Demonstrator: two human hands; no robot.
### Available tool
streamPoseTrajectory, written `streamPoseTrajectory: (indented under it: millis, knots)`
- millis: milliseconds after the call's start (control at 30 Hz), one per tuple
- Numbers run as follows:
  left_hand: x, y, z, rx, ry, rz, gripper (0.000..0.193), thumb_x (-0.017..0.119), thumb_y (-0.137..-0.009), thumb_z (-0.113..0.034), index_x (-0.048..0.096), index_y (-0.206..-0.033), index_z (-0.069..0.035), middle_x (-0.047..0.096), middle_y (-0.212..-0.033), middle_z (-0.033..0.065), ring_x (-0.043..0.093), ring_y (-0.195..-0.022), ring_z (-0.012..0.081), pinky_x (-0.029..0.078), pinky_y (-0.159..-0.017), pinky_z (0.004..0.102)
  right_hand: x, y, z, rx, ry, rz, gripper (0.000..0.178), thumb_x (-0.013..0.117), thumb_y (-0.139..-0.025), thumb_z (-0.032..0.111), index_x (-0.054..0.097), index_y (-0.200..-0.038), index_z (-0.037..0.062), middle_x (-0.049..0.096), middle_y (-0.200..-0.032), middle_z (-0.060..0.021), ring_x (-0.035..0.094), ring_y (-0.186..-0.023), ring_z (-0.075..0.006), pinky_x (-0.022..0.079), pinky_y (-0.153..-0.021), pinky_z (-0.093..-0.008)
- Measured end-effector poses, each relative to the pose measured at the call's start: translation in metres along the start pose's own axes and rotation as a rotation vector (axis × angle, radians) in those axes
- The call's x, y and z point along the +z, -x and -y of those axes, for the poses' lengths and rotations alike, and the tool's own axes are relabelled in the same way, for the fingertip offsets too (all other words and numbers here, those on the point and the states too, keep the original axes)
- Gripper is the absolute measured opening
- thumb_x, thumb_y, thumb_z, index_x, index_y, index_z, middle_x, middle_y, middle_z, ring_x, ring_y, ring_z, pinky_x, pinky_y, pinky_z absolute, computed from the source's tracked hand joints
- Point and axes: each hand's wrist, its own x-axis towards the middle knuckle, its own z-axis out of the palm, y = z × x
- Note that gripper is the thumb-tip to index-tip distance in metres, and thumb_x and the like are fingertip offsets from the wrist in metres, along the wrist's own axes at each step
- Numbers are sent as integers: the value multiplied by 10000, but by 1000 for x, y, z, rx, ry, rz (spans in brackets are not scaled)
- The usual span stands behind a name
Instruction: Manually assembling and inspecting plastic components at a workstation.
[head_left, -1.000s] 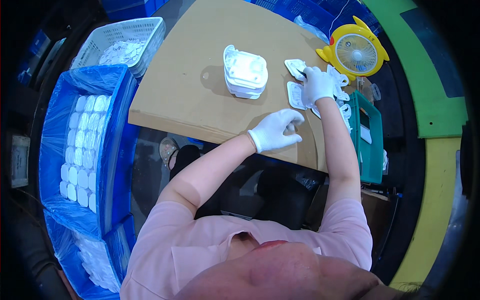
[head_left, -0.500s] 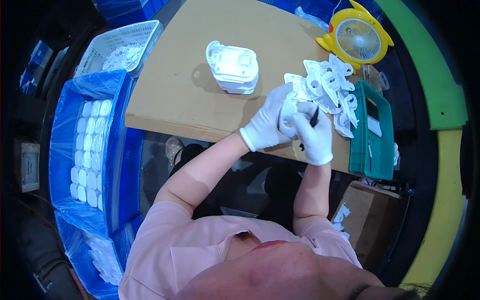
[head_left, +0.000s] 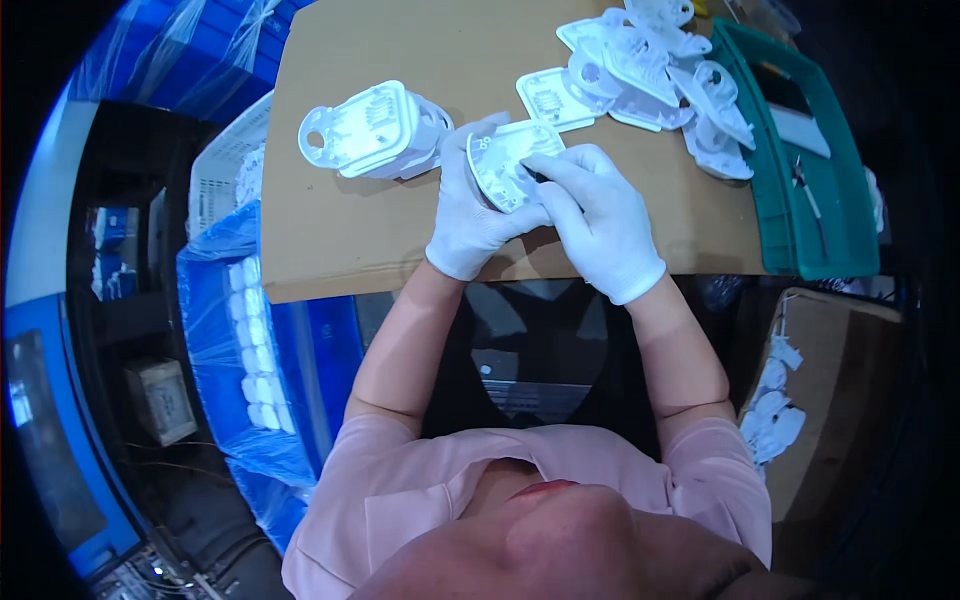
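Note:
Over the near part of the cardboard-topped table, my left hand point(head_left: 466, 212), in a white glove, grips a white moulded plastic part point(head_left: 512, 160). Its ribbed inner face is turned up. My right hand point(head_left: 603, 215), gloved too, is closed over the part's right side with a small black tool point(head_left: 537, 174) between the fingers. Most of that tool is hidden, so its kind cannot be made out. Left of my hands stands a stack of similar white parts point(head_left: 370, 128). Beyond them to the right lies a loose heap of white parts point(head_left: 628, 68).
A green tray point(head_left: 775, 220) at the table's right holds pliers-like cutters point(head_left: 807, 190) and a white object. Blue lined bins point(head_left: 215, 290) with white pieces and a white basket point(head_left: 215, 185) stand left. A cardboard box point(head_left: 835, 380) with white scraps sits low right.
My view has swung, shifting the whole scene. The white part has been turned from edge-on to inner face up, and my hands now lie closer to the stack.

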Motion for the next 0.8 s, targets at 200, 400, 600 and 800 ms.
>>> streamPoseTrajectory:
  millis: [200,400,600,800]
  knots:
    - [-1,-2,12,372,-342,33,973,911,-621,-262,314,-1349,-16,472,-1236,127,539,-1136,217,495,-924,348,0,4,5,-26,-17,-14,241,591,-871,133,678,-1087,70,624,-960,-123,626,-819,-277,507,-731,-340]
    - [-4,-1,14,466,-578,-62,954,910,-617,-290,352,-1331,9,458,-1212,125,548,-1062,211,489,-891,331,11,5,4,-18,-85,-18,231,595,-867,131,684,-1071,69,632,-970,-133,632,-840,-298,511,-750,-351]
    - [-11,-2,20,500,-676,-110,942,911,-602,-313,377,-1305,17,458,-1227,135,539,-1075,230,469,-907,335,12,2,3,-66,-144,-18,239,607,-858,102,679,-1079,48,637,-955,-149,630,-830,-297,507,-740,-343]
    - [-6,-3,25,516,-597,-128,900,911,-601,-300,386,-1258,19,482,-1228,141,580,-1029,227,500,-861,319,11,1,1,-32,-143,26,241,605,-861,90,677,-1083,30,645,-925,-153,634,-809,-284,499,-734,-329]
